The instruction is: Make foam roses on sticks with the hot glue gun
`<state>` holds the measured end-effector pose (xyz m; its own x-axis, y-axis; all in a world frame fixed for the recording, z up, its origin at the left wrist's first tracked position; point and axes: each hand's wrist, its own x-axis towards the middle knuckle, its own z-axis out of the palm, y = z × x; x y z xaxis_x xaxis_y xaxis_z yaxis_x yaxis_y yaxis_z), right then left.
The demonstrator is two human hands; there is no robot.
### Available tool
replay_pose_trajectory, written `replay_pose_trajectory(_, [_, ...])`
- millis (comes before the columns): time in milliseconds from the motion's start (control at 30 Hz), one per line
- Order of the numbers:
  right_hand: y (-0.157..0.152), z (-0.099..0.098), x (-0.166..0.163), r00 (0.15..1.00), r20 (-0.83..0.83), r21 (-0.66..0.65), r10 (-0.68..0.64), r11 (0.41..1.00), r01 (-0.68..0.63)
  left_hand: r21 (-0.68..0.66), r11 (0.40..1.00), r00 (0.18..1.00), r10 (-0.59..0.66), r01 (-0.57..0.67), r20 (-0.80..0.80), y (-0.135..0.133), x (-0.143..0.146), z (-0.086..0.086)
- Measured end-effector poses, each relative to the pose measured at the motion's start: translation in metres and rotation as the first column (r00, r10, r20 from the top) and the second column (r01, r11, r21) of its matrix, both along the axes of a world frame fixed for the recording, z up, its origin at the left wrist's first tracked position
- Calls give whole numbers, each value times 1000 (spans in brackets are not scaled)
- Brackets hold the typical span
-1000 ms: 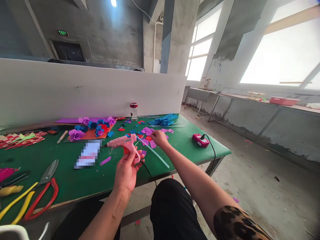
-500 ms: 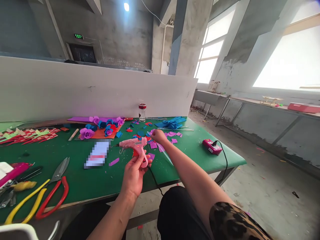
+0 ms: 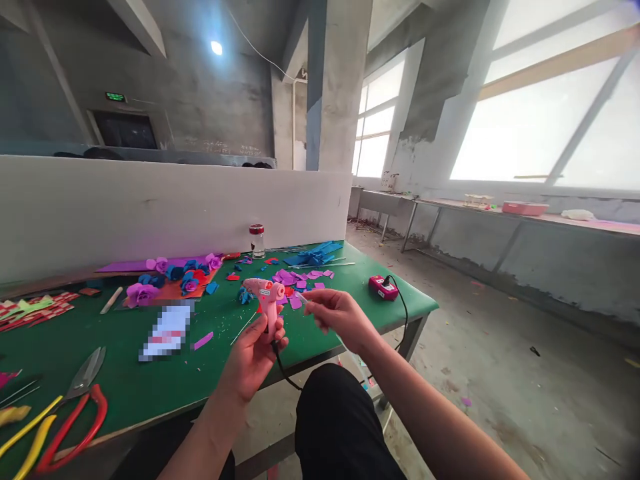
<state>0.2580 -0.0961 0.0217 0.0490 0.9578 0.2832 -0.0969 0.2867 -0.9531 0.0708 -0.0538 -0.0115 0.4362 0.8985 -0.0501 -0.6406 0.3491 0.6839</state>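
A pink hot glue gun [image 3: 270, 300] is gripped by its handle in my left hand [image 3: 255, 350], nozzle pointing left and rear end toward my right hand. My right hand [image 3: 337, 313] pinches a thin translucent glue stick [image 3: 301, 297] between thumb and fingertips. The stick's tip points at the back of the gun, with a small gap between them. Part of the stick is hidden behind the hand. Just beyond the gun lie purple paper petals [image 3: 287, 277]. A blue paper flower [image 3: 244, 295] is near the nozzle, beside a thin wire [image 3: 242, 329].
Paper roses [image 3: 143, 293] lie at the left back. Scissors [image 3: 87, 377] with red and yellow handles rest front left. A pink power socket [image 3: 383, 288] with a black cord sits at the table's right. A glass jar [image 3: 257, 243] stands by the white partition [image 3: 175, 207].
The view has turned right. My right hand has drawn back from beyond the gun toward me and to its right, keeping the glue stick. The gun has turned so its rear faces me more.
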Motion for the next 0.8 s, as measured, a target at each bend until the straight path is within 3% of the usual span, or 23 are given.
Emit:
replay_pose_trajectory(200, [4, 11, -13, 994, 102, 32, -42, 999, 39, 9, 999, 999, -31, 32, -40, 1, 4, 1])
replay_pose_trajectory(433, [9, 16, -10, 913, 331, 94, -240, 971, 221, 72, 997, 996, -16, 22, -90, 3, 1, -2])
replay_pose_trajectory(633, [7, 15, -10, 920, 316, 69, -231, 973, 221, 161, 987, 987, 26, 0, -161, 0, 2, -1])
replay_pose_trajectory(800, [1, 13, -6, 902, 349, 125, -254, 967, 224, 335, 941, 968, 122, -43, -218, 0, 1, -3])
